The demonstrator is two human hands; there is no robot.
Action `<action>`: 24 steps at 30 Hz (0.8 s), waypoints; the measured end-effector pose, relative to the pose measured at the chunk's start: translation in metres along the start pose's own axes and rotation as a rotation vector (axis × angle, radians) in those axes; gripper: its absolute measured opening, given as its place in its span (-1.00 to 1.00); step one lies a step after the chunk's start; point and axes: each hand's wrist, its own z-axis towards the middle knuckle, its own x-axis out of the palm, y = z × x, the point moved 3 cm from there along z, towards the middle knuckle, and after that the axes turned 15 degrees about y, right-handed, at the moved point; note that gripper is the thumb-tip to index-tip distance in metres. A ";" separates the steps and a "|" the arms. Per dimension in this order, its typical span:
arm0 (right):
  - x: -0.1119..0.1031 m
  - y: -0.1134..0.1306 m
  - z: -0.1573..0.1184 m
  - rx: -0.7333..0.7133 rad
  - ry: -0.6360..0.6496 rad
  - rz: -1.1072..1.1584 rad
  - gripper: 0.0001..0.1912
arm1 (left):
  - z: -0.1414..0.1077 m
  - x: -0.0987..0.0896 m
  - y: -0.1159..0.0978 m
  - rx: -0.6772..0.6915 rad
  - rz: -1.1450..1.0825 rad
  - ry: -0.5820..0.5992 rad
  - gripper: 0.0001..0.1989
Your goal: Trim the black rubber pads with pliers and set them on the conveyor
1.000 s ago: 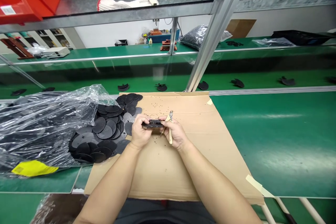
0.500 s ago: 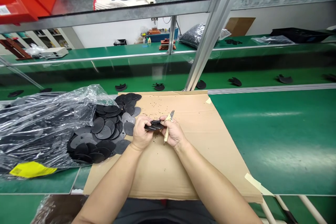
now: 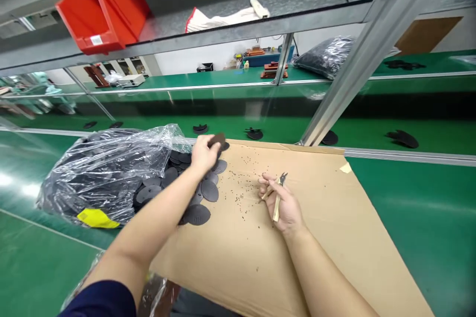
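Observation:
At the far left edge of the cardboard sheet (image 3: pixel 308 198), my left hand (image 3: pixel 204 155) pinches a dark flat disc (image 3: pixel 217 139) above the pile of black discs (image 3: pixel 210 190). My right hand (image 3: pixel 284 203) is palm up over the cardboard, its fingers curled round small nippers with pale yellow handles (image 3: pixel 277 207); their metal jaws point away from me. Tiny black bits (image 3: pixel 240 198) lie scattered on the cardboard between my hands.
Left of the pile lies a clear plastic bag (image 3: pixel 111 168) of black parts with a yellow label. Beyond, black pieces (image 3: pixel 255 133) sit on a green belt. A slanted metal post (image 3: pixel 357 69) and a shelf with a red bin (image 3: pixel 107 10) stand ahead.
My left hand has moved away from my right, left and forward to the pile; the black pieces it held are gone and it holds a disc. The view has turned left.

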 end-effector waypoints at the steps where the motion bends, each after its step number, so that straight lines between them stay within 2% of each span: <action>1: -0.001 0.000 0.000 0.004 -0.007 -0.010 -0.57 | 0.024 -0.014 0.010 -0.027 0.148 -0.022 -0.74; 2: -0.001 0.000 -0.001 0.011 -0.011 -0.018 -0.57 | 0.046 -0.028 0.022 -0.075 0.276 -0.020 -0.71; 5: 0.001 0.001 -0.003 0.026 -0.001 -0.037 -0.56 | 0.100 -0.061 0.058 -0.191 0.374 -0.029 -0.65; 8: 0.001 0.004 -0.005 0.029 0.011 -0.063 -0.54 | 0.130 -0.069 0.091 -0.400 0.492 0.020 -0.55; 10: -0.001 0.005 -0.005 0.043 -0.001 -0.082 -0.53 | 0.142 -0.056 0.107 -0.494 0.483 0.054 -0.55; 12: -0.003 0.006 -0.005 0.065 -0.028 -0.100 -0.51 | 0.151 -0.031 0.118 -0.567 0.458 0.080 -0.60; 15: -0.005 0.005 -0.004 0.097 -0.050 -0.119 -0.49 | 0.159 0.007 0.129 -0.658 0.414 0.077 -0.56; 17: -0.007 0.004 -0.005 0.110 -0.065 -0.129 -0.50 | 0.161 0.022 0.132 -0.672 0.390 0.058 -0.52; 21: -0.010 0.003 -0.009 0.114 -0.110 -0.119 -0.45 | 0.162 0.024 0.119 -0.535 0.353 0.024 -0.62; 24: -0.006 0.004 -0.009 0.123 -0.031 -0.133 -0.33 | 0.156 0.017 0.090 -0.392 0.243 -0.029 -0.49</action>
